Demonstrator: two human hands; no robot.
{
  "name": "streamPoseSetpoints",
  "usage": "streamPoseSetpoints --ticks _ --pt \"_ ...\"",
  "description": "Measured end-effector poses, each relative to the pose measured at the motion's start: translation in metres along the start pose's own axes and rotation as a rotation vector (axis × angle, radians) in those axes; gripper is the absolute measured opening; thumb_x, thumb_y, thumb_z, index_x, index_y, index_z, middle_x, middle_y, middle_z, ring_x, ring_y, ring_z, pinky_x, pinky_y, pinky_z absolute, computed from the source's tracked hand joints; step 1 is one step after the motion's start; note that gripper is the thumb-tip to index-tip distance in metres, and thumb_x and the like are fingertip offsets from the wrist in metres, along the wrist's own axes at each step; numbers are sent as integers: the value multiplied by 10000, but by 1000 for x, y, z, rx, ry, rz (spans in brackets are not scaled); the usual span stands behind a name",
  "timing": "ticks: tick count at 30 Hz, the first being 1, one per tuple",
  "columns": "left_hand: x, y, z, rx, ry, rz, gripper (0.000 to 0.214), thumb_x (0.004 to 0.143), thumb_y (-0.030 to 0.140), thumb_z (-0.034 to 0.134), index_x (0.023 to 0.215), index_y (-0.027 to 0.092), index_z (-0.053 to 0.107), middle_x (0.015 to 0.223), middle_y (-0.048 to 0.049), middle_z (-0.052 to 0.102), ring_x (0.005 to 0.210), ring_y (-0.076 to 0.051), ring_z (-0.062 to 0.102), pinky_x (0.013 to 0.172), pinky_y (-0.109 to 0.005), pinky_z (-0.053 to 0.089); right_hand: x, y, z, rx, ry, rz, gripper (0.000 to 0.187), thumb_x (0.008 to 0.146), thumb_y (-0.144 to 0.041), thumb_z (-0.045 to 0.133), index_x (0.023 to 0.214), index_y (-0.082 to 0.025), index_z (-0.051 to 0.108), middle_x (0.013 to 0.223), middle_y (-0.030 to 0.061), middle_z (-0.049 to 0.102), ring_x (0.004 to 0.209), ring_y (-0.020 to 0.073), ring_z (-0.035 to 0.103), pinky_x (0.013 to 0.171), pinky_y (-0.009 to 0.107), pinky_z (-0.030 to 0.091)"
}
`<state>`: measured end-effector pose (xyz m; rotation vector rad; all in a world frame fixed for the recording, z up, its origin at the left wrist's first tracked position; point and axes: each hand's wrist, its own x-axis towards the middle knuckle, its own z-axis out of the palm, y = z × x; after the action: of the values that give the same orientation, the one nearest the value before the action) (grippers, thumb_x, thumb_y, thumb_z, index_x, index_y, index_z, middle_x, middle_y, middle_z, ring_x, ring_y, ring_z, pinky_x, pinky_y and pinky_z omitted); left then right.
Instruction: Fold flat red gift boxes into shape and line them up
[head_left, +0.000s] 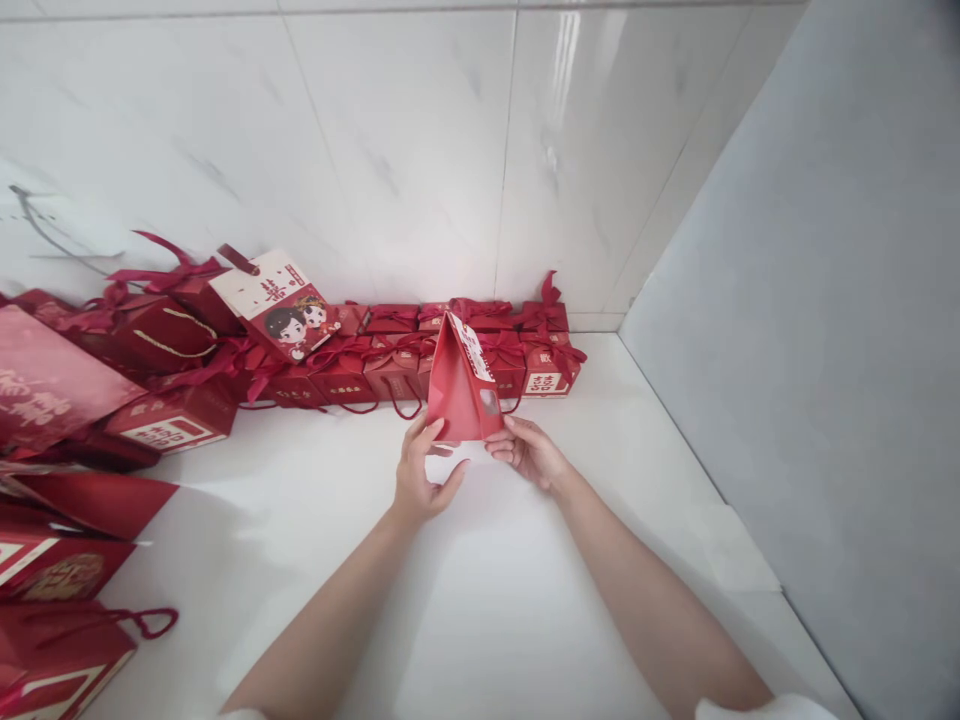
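A red triangular paper gift box [457,398] stands out in front of the row of boxes, held between my two hands. Its wide flat red side faces me, and a white printed panel with a small window shows on its right side. My left hand [421,468] pinches the lower left corner, thumb spread apart below. At the lower right corner, my right hand [527,450] grips the edge between thumb and fingers. Just behind stand small red boxes [337,372] tied with dark red ribbons.
A box with a cartoon couple [289,310] leans on the row at left. More red gift boxes [172,420] and bags [67,640] crowd the left side. A tiled wall [420,150] rises behind the white surface [487,600]; a grey panel [832,300] borders the right.
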<state>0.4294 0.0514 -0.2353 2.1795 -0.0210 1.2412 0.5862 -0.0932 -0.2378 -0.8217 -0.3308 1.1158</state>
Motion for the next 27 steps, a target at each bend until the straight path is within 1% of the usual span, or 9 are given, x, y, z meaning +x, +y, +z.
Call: streamPoseSetpoints --ticks 2,5,7,11,14,17,20,23,27 --pt "1 0 -1 91 20 -32 684 802 184 692 1420 209 401 1361 -188 504 846 -168 698 705 -300 620 1 1 -2 8 -19 -33 279 818 -435 711 844 -157 716 780 65 759 702 150 720 669 224 580" --pt "4 0 -3 192 17 -94 642 827 252 669 1417 209 421 1305 -164 585 896 -196 697 715 -285 612 2 1 -5 17 -31 -195 212 854 -415 657 904 -218 721 813 12 748 797 145 696 823 271 547" --pt "5 2 -3 208 -3 -160 688 831 302 671 1449 228 378 1229 -127 647 757 -153 699 639 -247 599 3 0 -5 20 -22 -305 221 861 -431 622 947 -252 720 906 -2 739 903 153 671 923 299 506" --pt "5 5 -4 227 -76 -206 702 906 296 579 1517 209 243 773 5 728 526 -110 651 546 -200 555 1 -1 3 7 -7 -368 253 848 -403 596 1040 -272 698 1252 10 650 1204 198 557 1048 359 435" --pt "4 9 -5 286 -139 -72 681 940 249 485 1538 160 171 740 -20 725 536 -135 662 541 -215 544 -3 1 10 30 -46 -285 295 855 -382 581 1131 -296 640 1317 5 614 1198 220 572 992 416 488" --pt "7 14 -5 373 -149 212 765 881 247 539 1540 120 171 863 -108 730 526 -167 648 483 -252 525 -6 3 13 88 -73 -168 333 880 -476 541 1144 -290 624 1175 16 692 984 219 680 863 404 561" --pt "9 22 -2 378 -203 457 745 826 228 594 1511 222 301 1010 -130 720 714 -232 709 601 -321 591 -8 2 12 106 -22 -101 377 882 -539 534 1111 -265 656 1060 22 733 930 217 700 837 358 573" --pt "6 28 4 330 -265 467 681 810 223 641 1446 314 416 1107 -97 706 928 -269 714 860 -416 590 -8 0 10 114 51 -75 429 864 -575 554 1112 -240 658 1084 34 732 1030 242 679 914 379 549" --pt "-1 26 9 262 -261 378 768 810 181 645 1504 243 322 978 -89 737 851 -246 731 924 -432 571 -6 -1 6 126 128 -130 481 798 -610 621 1082 -225 656 1046 40 740 1015 251 686 909 385 548"
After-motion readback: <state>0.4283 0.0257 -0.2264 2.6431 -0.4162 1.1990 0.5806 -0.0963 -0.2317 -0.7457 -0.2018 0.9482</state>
